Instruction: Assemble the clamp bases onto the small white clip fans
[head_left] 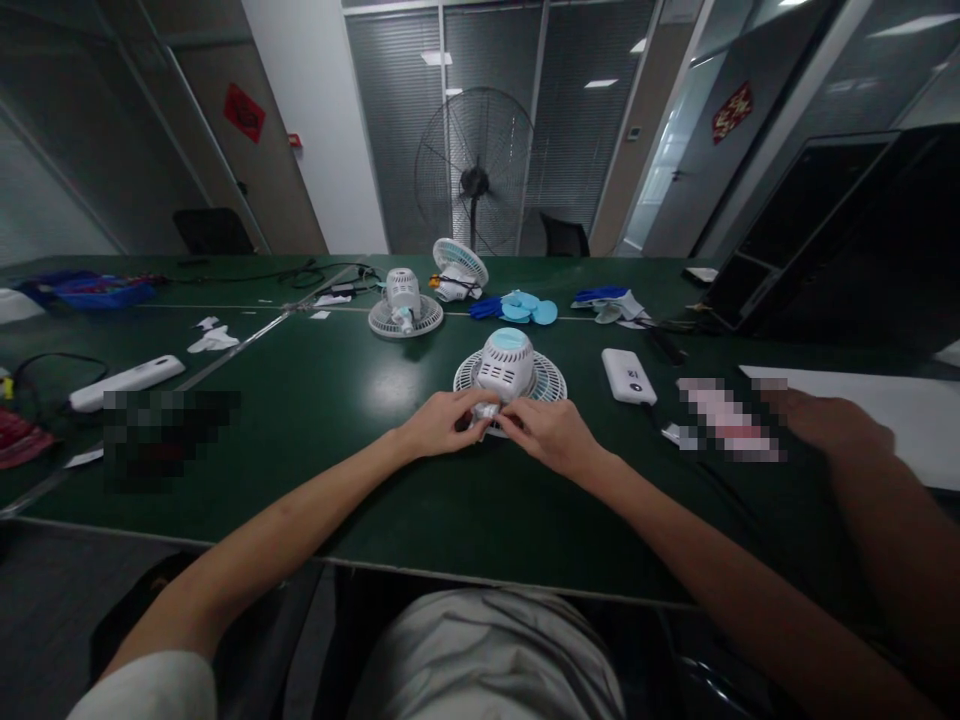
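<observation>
A small white fan (508, 368) with a pale blue cap lies grille-down on the dark green table (337, 400), straight ahead of me. My left hand (442, 424) and my right hand (546, 432) meet at its near edge. Both have their fingers pinched together on a small white part at the base of the fan's motor housing. What exactly the fingertips hold is too small to make out.
Two more small fans (405, 303) (459, 268) lie further back, with blue blades (525, 308) beside them. A white power bank (628, 376) sits to the right. Another person's arm (862, 470) rests at the right. A white bar (127, 382) lies left. A big standing fan (474, 170) stands behind.
</observation>
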